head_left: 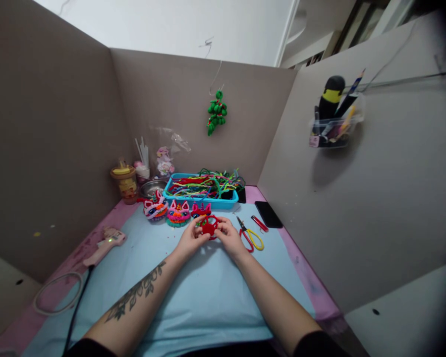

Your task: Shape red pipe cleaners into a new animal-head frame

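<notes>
Both my hands meet over the light blue mat and hold a small red pipe-cleaner piece between them. My left hand pinches its left side with the fingertips. My right hand grips its right side. Just behind the piece stand three finished fuzzy animal-face crafts: one pink and white, one pink and orange, one magenta.
A blue tray of coloured pipe cleaners sits at the back. Red-and-yellow scissors, a red clipper and a black phone lie to the right. A pink glue gun with its cord lies left. Grey partition walls enclose the desk.
</notes>
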A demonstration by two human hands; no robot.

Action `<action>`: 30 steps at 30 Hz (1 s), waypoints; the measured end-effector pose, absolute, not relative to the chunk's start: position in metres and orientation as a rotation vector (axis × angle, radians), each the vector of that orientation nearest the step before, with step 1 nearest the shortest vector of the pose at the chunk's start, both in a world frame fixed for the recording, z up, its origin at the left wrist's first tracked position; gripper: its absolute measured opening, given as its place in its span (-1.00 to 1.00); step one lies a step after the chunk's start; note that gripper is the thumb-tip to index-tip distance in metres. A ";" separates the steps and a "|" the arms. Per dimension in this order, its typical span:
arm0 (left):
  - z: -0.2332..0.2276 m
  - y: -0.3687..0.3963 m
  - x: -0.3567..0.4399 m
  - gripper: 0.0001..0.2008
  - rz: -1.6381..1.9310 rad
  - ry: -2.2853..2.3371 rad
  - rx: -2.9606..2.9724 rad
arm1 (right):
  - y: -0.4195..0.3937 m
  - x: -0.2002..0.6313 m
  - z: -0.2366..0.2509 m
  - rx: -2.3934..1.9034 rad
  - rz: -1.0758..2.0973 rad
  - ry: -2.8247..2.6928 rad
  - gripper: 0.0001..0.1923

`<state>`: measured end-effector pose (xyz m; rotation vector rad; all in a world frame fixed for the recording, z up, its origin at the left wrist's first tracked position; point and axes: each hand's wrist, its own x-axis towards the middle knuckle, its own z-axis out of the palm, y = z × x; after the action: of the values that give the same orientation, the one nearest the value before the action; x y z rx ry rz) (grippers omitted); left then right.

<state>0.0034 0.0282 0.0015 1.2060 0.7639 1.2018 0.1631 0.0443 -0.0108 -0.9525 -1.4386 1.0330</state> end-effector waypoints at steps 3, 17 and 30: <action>0.001 0.028 0.004 -0.23 1.205 0.732 1.194 | 0.041 0.162 -0.008 -0.976 0.960 -1.515 -0.89; 0.007 0.026 0.006 -0.29 1.210 0.851 1.224 | 0.044 0.161 -0.016 -0.981 0.990 -1.484 -0.85; 0.008 0.019 0.004 -0.15 0.983 0.756 1.352 | 0.058 0.185 -0.012 -1.055 0.981 -1.336 -0.76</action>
<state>0.0037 0.0191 0.0077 1.3524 0.7563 0.9828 0.1855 0.0581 -0.0117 -1.0550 -1.3360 0.9813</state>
